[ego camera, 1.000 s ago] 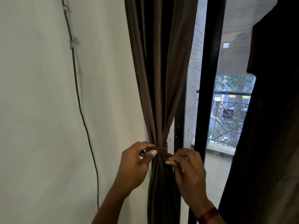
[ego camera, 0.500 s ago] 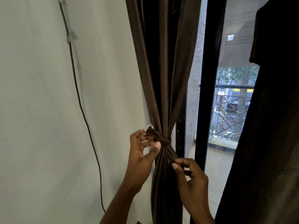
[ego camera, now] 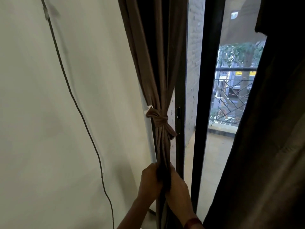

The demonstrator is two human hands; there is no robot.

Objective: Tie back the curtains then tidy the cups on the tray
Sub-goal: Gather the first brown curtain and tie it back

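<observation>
Because the brown fabric curtain (ego camera: 162, 90) is soft, limp cloth, it should weigh little in the hand and bunch readily, though its smooth sheen suggests the folds may slip through a loose hold. It hangs beside the white wall (ego camera: 41, 129), gathered into a narrow column and cinched by a matching brown tie-back strip (ego camera: 160, 120) knotted round it about halfway up the view. Below that knot the left hand (ego camera: 149, 180) and the right hand (ego camera: 177, 184) both clasp the bunched cloth, fingers curled round it from either side. That gathered column, just under the knot, looks the sound place to take hold; the loose tails of the strip would be the place for tightening. How firm the knot is cannot be judged. The fingertips are buried in the folds, the curtain's hem is cut off below, and a second dark curtain (ego camera: 272, 146) at the right lies in deep shadow. Neither cups nor tray are in view.
</observation>
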